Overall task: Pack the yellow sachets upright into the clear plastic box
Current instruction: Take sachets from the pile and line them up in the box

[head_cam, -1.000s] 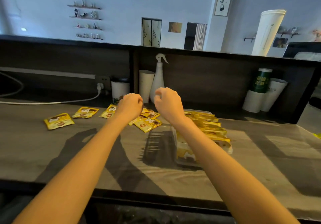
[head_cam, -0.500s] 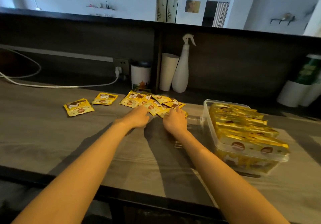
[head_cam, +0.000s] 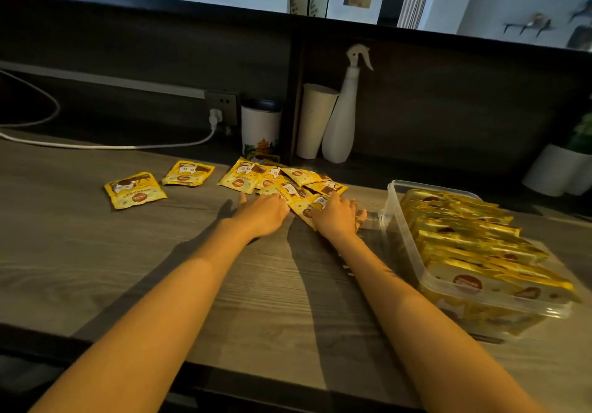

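I rest left hand (head_cam: 263, 214) and right hand (head_cam: 337, 219) flat, fingers spread, on loose sachets (head_cam: 290, 179) beside the plastic box (head_cam: 393, 207).

Box (head_cam: 398, 239) blocks rt; near counter (head_cam: 275, 287) free.

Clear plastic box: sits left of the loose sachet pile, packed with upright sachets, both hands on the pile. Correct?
Wrong side. The head view shows the clear plastic box right of the loose sachet pile, not left. The rest stands: it is packed with upright sachets, and the left hand and right hand touch the pile.
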`<state>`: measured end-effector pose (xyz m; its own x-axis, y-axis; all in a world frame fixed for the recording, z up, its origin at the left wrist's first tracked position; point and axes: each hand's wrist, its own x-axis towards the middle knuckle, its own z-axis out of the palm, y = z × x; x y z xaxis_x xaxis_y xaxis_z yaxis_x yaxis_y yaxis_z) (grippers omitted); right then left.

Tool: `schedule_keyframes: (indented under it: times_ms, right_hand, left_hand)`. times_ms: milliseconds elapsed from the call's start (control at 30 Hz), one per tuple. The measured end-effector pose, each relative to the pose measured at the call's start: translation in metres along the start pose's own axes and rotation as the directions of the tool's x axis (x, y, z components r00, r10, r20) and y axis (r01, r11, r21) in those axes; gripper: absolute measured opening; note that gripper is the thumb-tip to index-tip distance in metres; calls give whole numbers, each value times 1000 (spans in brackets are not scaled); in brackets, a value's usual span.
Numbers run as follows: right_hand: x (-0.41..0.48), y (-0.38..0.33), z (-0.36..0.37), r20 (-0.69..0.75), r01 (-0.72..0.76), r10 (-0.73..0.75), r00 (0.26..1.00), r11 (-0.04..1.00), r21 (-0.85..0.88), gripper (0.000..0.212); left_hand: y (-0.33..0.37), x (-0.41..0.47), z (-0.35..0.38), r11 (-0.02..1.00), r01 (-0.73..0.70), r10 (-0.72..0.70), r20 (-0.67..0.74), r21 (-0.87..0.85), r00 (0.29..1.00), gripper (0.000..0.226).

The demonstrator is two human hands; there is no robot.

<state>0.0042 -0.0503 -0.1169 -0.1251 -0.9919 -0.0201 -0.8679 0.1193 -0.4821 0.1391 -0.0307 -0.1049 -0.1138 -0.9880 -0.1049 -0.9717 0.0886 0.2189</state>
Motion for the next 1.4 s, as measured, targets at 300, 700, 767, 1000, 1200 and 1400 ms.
schedule_keyframes:
  times_ms: [300,700,767,1000,1200,1400]
  right_hand:
    - [-31,-6,-8,-21,95,-103,994,963,-252,70]
    - [-43,-13,-14,269,410,-353,896,890,-198,71]
    - [-42,-11,-16,244,403,-348,905,885,-234,79]
    - [-50,-9,-21,262,397,-336,905,887,-234,69]
    - [-58,-11,-22,235,335,-299,925,932,-136,64]
    - [-69,-10,-39,117,248,-256,959,965,79,42]
  left_hand:
    - [-22,-36,-5,993,53,-73,-190,-106,979,42]
    - [-18,-53,-3,918,388,-396,-135,-82,908,68]
    - [-19,-53,-3,911,400,-409,-108,-99,906,75]
    - [-17,-58,1,852,329,-431,-192,-406,882,85]
    - [-6,-70,-4,795,138,-400,-339,-591,851,63]
    - [2,-79,-18,783,22,-407,-486,-621,774,38]
